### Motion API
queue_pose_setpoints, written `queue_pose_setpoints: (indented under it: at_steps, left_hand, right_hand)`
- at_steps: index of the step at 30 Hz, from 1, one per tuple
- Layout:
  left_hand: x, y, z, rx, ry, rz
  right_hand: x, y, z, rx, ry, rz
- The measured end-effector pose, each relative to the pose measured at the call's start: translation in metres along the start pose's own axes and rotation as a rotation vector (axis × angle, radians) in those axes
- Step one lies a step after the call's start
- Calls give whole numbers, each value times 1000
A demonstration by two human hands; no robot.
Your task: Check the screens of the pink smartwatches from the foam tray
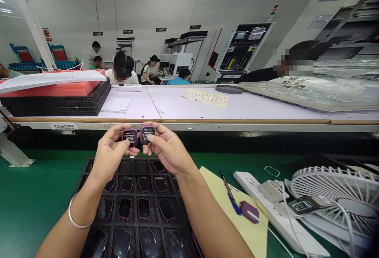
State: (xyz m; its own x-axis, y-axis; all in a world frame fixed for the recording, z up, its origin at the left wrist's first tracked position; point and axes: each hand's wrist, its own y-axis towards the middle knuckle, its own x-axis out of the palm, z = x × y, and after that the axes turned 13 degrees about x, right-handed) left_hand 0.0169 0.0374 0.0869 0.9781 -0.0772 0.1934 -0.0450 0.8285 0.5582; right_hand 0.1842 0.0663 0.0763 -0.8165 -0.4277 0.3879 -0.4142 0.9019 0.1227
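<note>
My left hand pinches a small smartwatch body with a purple frame and lines of white text on its lit black screen. A matching smartwatch body, also lit with text, is held in my right hand, whose thumb rests on the screen. The two watches are side by side, close together, above the far edge of a black foam tray. Dark-screened watches sit in several of its compartments; my forearms hide parts of both sides.
Right of the tray lie yellow paper, a blue pen, a purple square item with a white cable, a power strip and a white fan. A raised shelf bears foam sheets and stacked trays. People work beyond.
</note>
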Motion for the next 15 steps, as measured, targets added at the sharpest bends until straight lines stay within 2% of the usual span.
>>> queue_pose_setpoints:
  at_steps: [7, 15]
  left_hand:
    - [0, 0, -2, 21, 29, -1]
    - [0, 1, 0, -18, -12, 17]
  right_hand:
    - [0, -1, 0, -9, -18, 12]
    - [1, -3, 0, -32, -79, 3]
